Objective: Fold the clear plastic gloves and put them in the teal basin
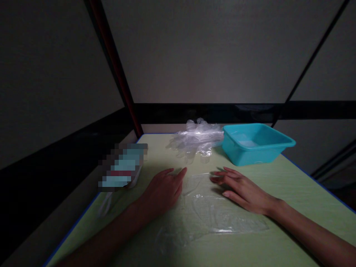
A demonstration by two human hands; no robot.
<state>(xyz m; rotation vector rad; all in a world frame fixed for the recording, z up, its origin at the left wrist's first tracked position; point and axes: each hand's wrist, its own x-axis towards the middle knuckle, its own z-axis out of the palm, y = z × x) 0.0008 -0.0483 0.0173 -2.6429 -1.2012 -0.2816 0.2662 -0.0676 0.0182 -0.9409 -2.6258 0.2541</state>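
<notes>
Thin see-through plastic piece point(205, 213) is lying flat on the counter point(294, 189), right between the hands, kinda wrinkly with shiny creases. Left hand point(167, 189) and right hand point(241, 189) are both loosely half open, no grip on anything. Crumpled clear gloves point(197, 137) sit behind, beside a turquoise plastic tub point(250, 154).

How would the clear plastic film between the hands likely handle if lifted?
The clear plastic film would likely droop, given its wrinkles. It is probably very light: it looks thin, and the table shows through. Its glossy highlights hint that it may be slippery.
</notes>
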